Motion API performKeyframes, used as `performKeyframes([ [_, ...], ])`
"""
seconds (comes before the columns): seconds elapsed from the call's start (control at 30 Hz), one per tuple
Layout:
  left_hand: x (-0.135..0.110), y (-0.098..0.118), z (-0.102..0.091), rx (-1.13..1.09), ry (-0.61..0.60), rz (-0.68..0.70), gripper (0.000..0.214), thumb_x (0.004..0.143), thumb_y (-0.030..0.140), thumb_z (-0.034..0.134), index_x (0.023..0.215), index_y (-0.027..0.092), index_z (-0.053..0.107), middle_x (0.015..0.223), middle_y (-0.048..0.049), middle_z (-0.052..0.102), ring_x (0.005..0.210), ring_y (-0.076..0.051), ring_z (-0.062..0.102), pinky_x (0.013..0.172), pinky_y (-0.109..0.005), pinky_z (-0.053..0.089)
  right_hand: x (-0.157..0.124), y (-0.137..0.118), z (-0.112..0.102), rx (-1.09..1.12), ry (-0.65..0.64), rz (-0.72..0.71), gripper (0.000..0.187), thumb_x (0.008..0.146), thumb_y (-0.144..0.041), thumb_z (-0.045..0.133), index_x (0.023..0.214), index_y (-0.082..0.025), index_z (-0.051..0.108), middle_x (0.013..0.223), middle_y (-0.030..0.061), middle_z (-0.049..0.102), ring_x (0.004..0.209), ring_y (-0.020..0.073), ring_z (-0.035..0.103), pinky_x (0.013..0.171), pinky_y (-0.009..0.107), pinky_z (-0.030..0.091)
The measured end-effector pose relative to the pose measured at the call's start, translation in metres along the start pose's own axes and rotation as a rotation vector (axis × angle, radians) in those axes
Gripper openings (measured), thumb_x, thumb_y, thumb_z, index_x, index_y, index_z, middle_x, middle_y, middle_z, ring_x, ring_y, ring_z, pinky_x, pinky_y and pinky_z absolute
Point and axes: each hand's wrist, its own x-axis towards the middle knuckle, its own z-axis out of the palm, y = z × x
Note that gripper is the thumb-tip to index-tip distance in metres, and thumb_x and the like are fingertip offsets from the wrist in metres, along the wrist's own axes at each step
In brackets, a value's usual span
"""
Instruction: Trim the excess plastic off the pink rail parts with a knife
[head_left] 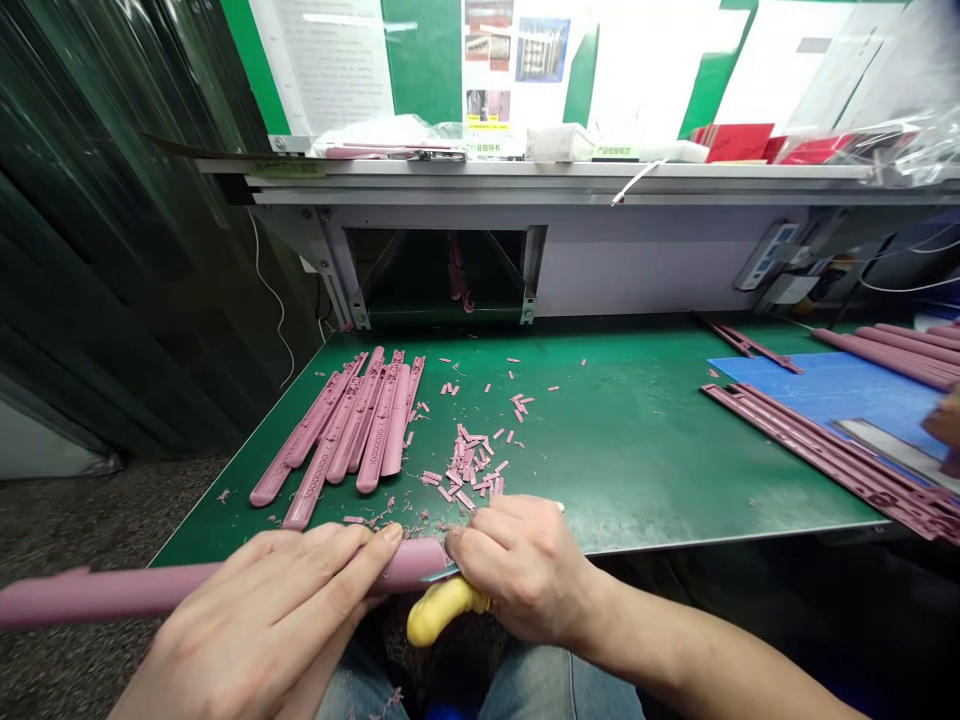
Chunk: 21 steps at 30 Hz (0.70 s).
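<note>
A long pink plastic strip (411,564) lies across the table's front edge, running off to the left. My left hand (277,610) is closed round it, fingers along its top. At the strip's right end, my right hand (521,570) grips a small thin blade (444,573), whose edge meets the pink plastic. The blade's handle is hidden in the fist. What looks like a yellow finger cover (442,612) sticks out below, apparently on my right thumb. Just beyond the hands is a pile of small pink offcuts (466,462) and shavings.
Several pink strips (352,420) lie side by side on the left of the green table (615,440). More pink parts (817,455) rest at the right by a blue sheet (817,385). A co-worker's hand (943,420) shows at the right edge. A shelf (570,180) spans the back.
</note>
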Motion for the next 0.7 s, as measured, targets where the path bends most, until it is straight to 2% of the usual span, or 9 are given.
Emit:
performKeyframes([
  [0.07, -0.004, 0.002, 0.001, 0.055, -0.073, 0.018, 0.055, 0.082, 0.012, 0.06, 0.135, 0.021, 0.051, 0.119, -0.0058, 0.068, 0.109, -0.024, 0.063, 0.093, -0.035, 0.052, 0.001, 0.0, -0.001, -0.001, 0.01, 0.009, 0.036, 0.098, -0.021, 0.03, 0.072, -0.018, 0.055, 0.059, 0.0005, 0.047, 0.052, 0.0146, 0.032, 0.05, 0.03, 0.021],
  [0.13, -0.008, 0.004, 0.002, 0.076, -0.077, 0.0, 0.056, 0.08, 0.015, 0.064, 0.134, 0.018, 0.051, 0.122, -0.0066, 0.067, 0.111, -0.023, 0.063, 0.091, -0.032, 0.054, 0.002, -0.001, 0.0, -0.006, 0.023, 0.024, 0.038, 0.098, -0.022, 0.029, 0.072, -0.018, 0.056, 0.058, 0.0006, 0.047, 0.052, 0.0146, 0.033, 0.05, 0.03, 0.022],
  [0.23, -0.011, 0.006, 0.006, 0.082, -0.091, -0.035, 0.053, 0.08, 0.019, 0.065, 0.131, 0.02, 0.053, 0.124, -0.0045, 0.066, 0.108, -0.023, 0.064, 0.087, -0.03, 0.056, 0.003, -0.001, 0.002, 0.004, 0.049, 0.059, 0.04, 0.1, -0.027, 0.03, 0.074, -0.017, 0.058, 0.058, 0.0007, 0.049, 0.052, 0.014, 0.036, 0.05, 0.029, 0.024],
  [0.37, -0.011, 0.007, 0.007, 0.081, -0.097, -0.051, 0.051, 0.081, 0.022, 0.063, 0.132, 0.022, 0.053, 0.124, -0.0033, 0.066, 0.107, -0.023, 0.065, 0.086, -0.031, 0.057, 0.005, 0.0, 0.004, 0.011, 0.038, 0.117, 0.034, 0.097, -0.039, 0.041, 0.078, -0.017, 0.059, 0.061, 0.0008, 0.051, 0.054, 0.0131, 0.04, 0.051, 0.027, 0.025],
  [0.5, -0.01, 0.009, 0.009, 0.078, -0.079, -0.058, 0.046, 0.082, 0.023, 0.062, 0.128, 0.022, 0.057, 0.125, -0.0027, 0.065, 0.107, -0.022, 0.065, 0.088, -0.031, 0.056, 0.005, 0.001, 0.004, -0.025, -0.019, 0.085, 0.032, 0.098, -0.034, 0.038, 0.079, -0.019, 0.058, 0.062, 0.0, 0.05, 0.054, 0.0133, 0.038, 0.051, 0.027, 0.023],
  [0.7, -0.016, 0.018, 0.014, 0.072, -0.042, -0.165, 0.058, 0.078, 0.018, 0.066, 0.134, 0.024, 0.05, 0.126, 0.0001, 0.065, 0.108, -0.019, 0.065, 0.094, -0.026, 0.052, 0.005, -0.001, 0.007, -0.055, 0.099, 0.003, 0.037, 0.099, -0.023, 0.032, 0.069, -0.018, 0.054, 0.057, -0.0002, 0.046, 0.051, 0.0146, 0.031, 0.049, 0.03, 0.019],
])
